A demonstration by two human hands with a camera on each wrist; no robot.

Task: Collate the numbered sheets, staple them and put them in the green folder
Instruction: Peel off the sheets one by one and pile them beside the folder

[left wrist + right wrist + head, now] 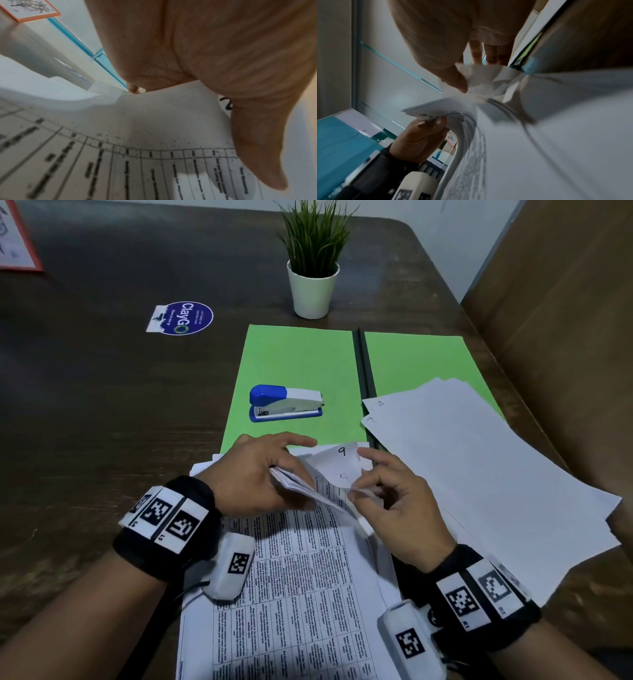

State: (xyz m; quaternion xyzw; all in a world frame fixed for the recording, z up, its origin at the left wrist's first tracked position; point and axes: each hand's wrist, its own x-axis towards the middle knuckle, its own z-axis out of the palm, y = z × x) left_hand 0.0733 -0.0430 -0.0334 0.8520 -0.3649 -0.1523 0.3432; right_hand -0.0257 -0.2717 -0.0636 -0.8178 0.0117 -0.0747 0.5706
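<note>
Collation was the step in hand, judged from the layout. Left hand (255, 474) gripped the lifted far corners of several sheets of the printed white stack (294, 587) that lay directly under both wrists, thumb curled against the fanned edges. Right hand (394, 501) pinched the corner of one sheet between thumb and forefinger, other fingers loosely spread; in the right wrist view the thumb lay on a curled paper corner. The two hands were close together at the stack's far end but not touching each other. A sheet corner marked "9" (342, 451) showed just beyond the fingertips.

A second, looser pile of plain white sheets (479, 474), face down or blank, lay just right of the right hand, partly over the right leaf of the open green card folder (301, 361). The folder lay beyond both hands, and a blue and white desk stapler (286, 404) sat on its left leaf, beyond the left hand. A potted grass plant in a white pot (312, 285) stood further off.

Stapling and filing were not yet done. Next move probably called for separating a single sheet cleanly, checking its number, and transferring it without disturbing the held corners; thin sheets could cling together.
</note>
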